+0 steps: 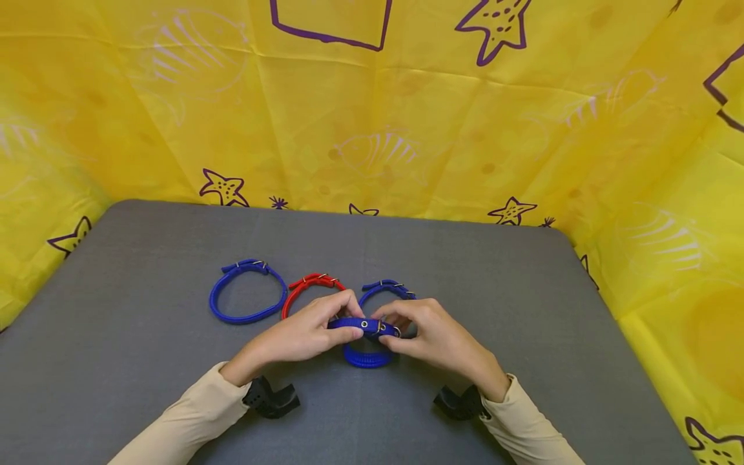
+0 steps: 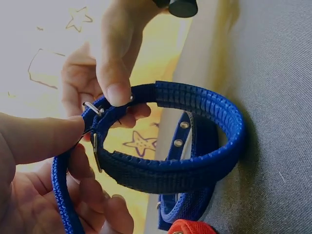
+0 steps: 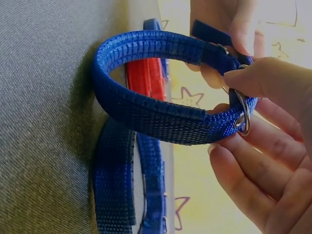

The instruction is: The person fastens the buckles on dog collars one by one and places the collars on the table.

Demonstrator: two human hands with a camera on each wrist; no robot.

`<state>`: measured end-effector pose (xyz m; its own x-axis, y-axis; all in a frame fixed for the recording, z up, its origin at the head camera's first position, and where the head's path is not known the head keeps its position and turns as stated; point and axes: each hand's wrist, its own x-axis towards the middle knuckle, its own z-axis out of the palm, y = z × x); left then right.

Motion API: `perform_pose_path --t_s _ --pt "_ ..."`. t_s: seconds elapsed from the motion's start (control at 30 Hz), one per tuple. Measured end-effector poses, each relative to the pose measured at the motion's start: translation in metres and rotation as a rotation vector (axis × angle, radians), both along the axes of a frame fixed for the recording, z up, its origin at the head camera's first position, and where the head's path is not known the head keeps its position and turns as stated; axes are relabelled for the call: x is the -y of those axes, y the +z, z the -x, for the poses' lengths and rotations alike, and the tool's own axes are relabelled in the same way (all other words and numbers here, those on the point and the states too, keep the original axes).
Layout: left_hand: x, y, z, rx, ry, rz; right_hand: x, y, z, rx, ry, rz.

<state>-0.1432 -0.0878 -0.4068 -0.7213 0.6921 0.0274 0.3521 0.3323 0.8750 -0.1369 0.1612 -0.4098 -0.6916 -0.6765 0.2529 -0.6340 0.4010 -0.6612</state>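
Both hands hold a blue dog collar [image 1: 369, 359], a padded loop with a metal buckle, a D-ring and eyeleted strap. My left hand [image 1: 310, 326] pinches the strap near its free end, left of the buckle. On the buckle side, my right hand [image 1: 433, 332] pinches the collar between thumb and fingers. In the left wrist view the strap end of the collar [image 2: 63, 195] runs down past the left thumb. The right wrist view shows the D-ring [image 3: 245, 114] beside the right thumb. The loop hangs below the fingers, close to the table.
On the grey table [image 1: 145, 284] lie a buckled blue collar [image 1: 247, 319] at left, a red collar [image 1: 314, 279] partly behind the left hand, and another blue collar [image 1: 386, 285] behind the held one. Yellow patterned cloth [image 1: 372, 97] stands around the table's back and sides.
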Motion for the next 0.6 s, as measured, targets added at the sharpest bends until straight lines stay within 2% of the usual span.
perform_pose_path --t_s 0.27,0.6 --pt "-0.0023 -0.0018 0.0000 0.008 0.002 -0.028 0.0027 -0.0002 -0.0017 0.019 -0.009 -0.012" --pt "-0.0013 0.0002 -0.0002 -0.021 0.009 0.024 0.0055 -0.0012 -0.0019 0.048 -0.111 -0.053"
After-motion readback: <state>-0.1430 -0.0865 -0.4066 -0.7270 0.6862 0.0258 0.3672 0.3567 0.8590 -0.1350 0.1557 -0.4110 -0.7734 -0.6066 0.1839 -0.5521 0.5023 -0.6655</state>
